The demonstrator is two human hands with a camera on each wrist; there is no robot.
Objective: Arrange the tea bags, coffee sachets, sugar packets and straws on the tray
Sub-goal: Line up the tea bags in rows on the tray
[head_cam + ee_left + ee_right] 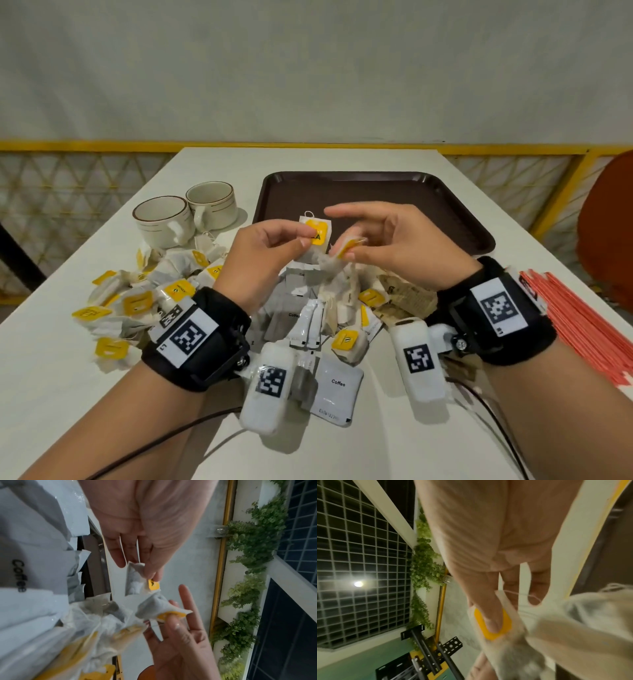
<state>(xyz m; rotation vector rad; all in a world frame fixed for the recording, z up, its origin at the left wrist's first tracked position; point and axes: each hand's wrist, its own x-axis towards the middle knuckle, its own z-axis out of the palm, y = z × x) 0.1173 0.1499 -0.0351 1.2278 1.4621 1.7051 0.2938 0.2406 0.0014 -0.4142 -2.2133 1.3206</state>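
Bare tray (428,198) ahead; cups (185,216) far-left, sachet heap (308,308) below, straws (579,322) right

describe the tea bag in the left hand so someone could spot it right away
Start at the dark brown tray on the white table. Over its near edge the left hand pinches a tea bag. Unlike the heaped ones, it hangs upright in the air, its square yellow tag facing the camera.

— What stands on your bench (68,359)?
— Cups (164,221): two. Tray (455,212): one.
— And the tea bags (137,301)?
— You hold two aloft; the heap below is too tangled to count. Coffee sachets (337,387): several. Straws (582,322): one bundle, uncountable.
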